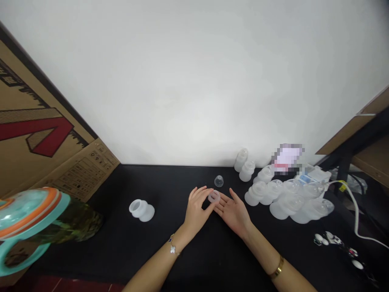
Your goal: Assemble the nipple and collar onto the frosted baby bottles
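Between the thumb and fingers of my left hand (pixel 196 209) is a small translucent bottle ring (pixel 214 197), held a little above the black tabletop. My right hand (pixel 235 213) is open, palm up with fingers stretched out, its fingertips beside and partly behind the ring. Just beyond both hands a clear domed bottle cap (pixel 219 181) rests on the table. To the left of my hands, a white baby bottle body (pixel 142 210) lies tilted, its uncovered mouth facing left.
Several capped baby bottles (pixel 285 206) crowd the right side. A large jug (pixel 30 219) with a turquoise and orange lid stands at the left by a cardboard box (pixel 39 121). A white cable (pixel 356 215) and a beaded charm string (pixel 334 239) lie at right.
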A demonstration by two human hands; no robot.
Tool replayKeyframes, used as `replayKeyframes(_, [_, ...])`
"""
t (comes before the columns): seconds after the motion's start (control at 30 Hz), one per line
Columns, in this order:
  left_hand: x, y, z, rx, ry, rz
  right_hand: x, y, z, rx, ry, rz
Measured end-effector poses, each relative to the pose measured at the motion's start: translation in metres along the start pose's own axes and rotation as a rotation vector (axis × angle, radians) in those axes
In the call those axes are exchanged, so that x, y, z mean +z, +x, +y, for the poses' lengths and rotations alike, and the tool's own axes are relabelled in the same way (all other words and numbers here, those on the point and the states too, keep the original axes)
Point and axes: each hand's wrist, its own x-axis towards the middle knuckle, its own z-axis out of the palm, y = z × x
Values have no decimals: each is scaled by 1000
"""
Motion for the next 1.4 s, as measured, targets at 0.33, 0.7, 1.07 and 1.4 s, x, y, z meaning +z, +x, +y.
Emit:
replayKeyframes(0.33, [3,-1,-3,-28,4,-42,1,0,-1,-5,11,14])
replayKeyframes(0.7, [3,-1,-2,-36,-20,-45,2,0,-1,-30,-42,59])
replayKeyframes(1.07, [2,0,0,-25,-48,-85,-2,0,3,-103,-148,59])
replayKeyframes(1.4, [0,0,4,-19,-93,-107,-7,2,7,-145,-311,100])
